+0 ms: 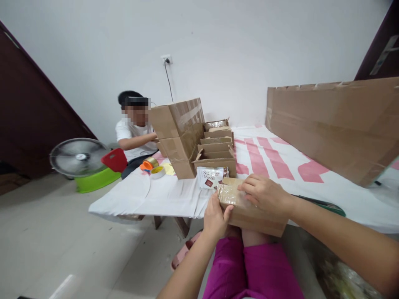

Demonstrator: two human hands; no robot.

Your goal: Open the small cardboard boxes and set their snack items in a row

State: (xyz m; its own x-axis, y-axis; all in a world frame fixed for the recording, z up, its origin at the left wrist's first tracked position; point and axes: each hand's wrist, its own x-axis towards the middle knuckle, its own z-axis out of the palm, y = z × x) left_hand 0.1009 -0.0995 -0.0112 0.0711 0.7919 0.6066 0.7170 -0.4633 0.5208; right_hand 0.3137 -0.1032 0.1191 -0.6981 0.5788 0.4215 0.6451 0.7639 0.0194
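A closed cardboard box (258, 220) sits over my knees at the table's front edge, with shiny clear tape (229, 194) across its top near the left end. My left hand (215, 216) grips that end, its thumb along the near side. Bent over the top, my right hand (263, 193) touches the lid beside the tape with its fingers drawn together; anything between the fingertips is hidden. Just behind the box lies a white printed pouch (210, 176), in front of a row of open cardboard boxes (215, 164).
Stacked taped boxes (183, 145) stand left of the row. Tape rolls (157, 171) lie near a seated person (134, 133). A large cardboard panel (336, 128) rises at right, and a dark green flat object (326, 205) lies behind my right forearm. A fan (81, 157) stands left.
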